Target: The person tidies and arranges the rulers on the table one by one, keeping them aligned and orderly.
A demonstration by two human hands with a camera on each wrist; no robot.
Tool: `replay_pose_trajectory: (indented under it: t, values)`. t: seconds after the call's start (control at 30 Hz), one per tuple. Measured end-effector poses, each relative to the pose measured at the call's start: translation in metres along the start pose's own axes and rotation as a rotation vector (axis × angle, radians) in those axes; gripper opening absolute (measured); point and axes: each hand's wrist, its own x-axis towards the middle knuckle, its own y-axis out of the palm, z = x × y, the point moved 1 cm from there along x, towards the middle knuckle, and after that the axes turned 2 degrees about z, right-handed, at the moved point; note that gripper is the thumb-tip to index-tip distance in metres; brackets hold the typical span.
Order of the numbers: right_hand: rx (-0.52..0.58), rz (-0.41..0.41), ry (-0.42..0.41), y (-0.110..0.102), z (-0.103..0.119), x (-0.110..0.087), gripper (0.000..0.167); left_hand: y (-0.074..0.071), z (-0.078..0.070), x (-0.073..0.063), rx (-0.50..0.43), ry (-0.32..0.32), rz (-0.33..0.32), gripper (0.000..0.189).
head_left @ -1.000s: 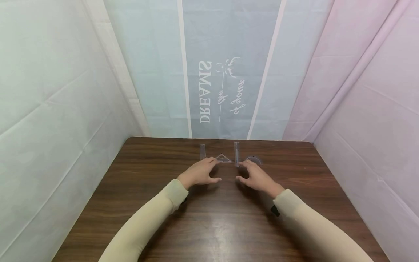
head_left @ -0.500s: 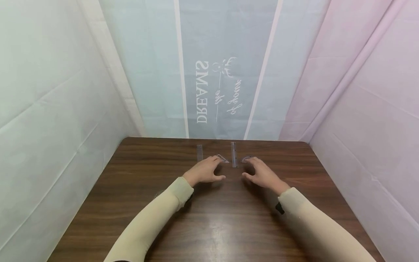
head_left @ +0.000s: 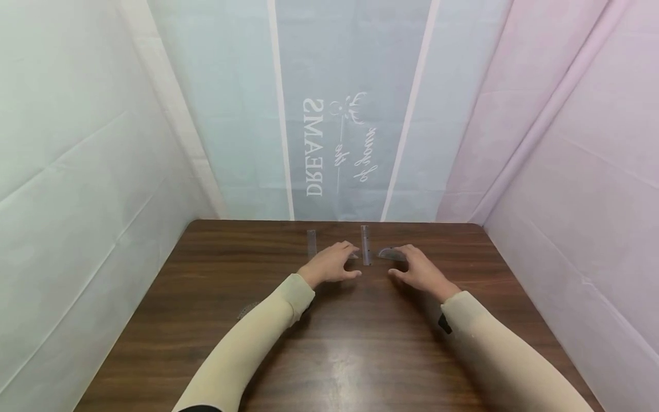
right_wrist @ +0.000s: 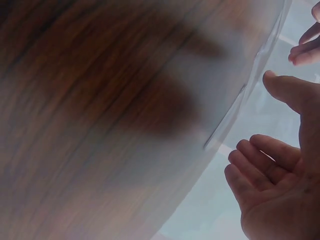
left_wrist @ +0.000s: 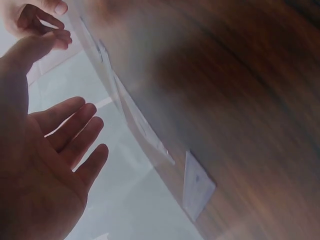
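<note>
My left hand [head_left: 333,263] hovers over the far part of the table, fingers spread and holding nothing. It covers most of a clear set square [head_left: 353,256], whose right corner shows past the fingers. Just behind that hand lies a short clear ruler [head_left: 311,242]. A second clear ruler [head_left: 365,246] lies between the two hands, pointing away from me. My right hand [head_left: 421,270] is also empty, its fingers overlapping the right end of a clear protractor [head_left: 389,253]. In the left wrist view, the left hand [left_wrist: 60,150] has its thumb apart from the fingers; the right wrist view shows the right hand [right_wrist: 275,185] likewise.
A small clear patterned piece [head_left: 248,309] lies beside my left forearm, partly hidden by the sleeve. The brown wooden table [head_left: 340,343] ends at a pale blue curtain [head_left: 340,200] with white lettering. Pale cloth walls stand at both sides.
My left hand has moved right, covering more of the set square. The right hand has shifted right, off the ruler and across the protractor. The patterned piece has come into view by my left forearm.
</note>
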Motion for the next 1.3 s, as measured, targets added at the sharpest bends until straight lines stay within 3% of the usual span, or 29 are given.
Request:
replay_pose_trajectory:
  t: [0.23, 0.57, 0.97, 1.3]
  values:
    - [0.014, -0.001, 0.033, -0.005, -0.014, 0.006, 0.073, 0.003, -0.007, 0.012, -0.02, -0.008, 0.009, 0.075]
    - [0.013, 0.029, 0.054, -0.006, -0.027, 0.018, 0.075, 0.012, -0.017, 0.038, 0.032, -0.017, 0.026, 0.074]
    - [0.021, 0.063, 0.03, -0.006, -0.038, 0.026, 0.074, 0.017, -0.029, 0.053, -0.005, -0.018, 0.031, 0.074]
    - [0.033, 0.07, 0.036, -0.005, -0.044, 0.031, 0.076, 0.021, -0.033, 0.066, 0.018, -0.019, 0.016, 0.07]
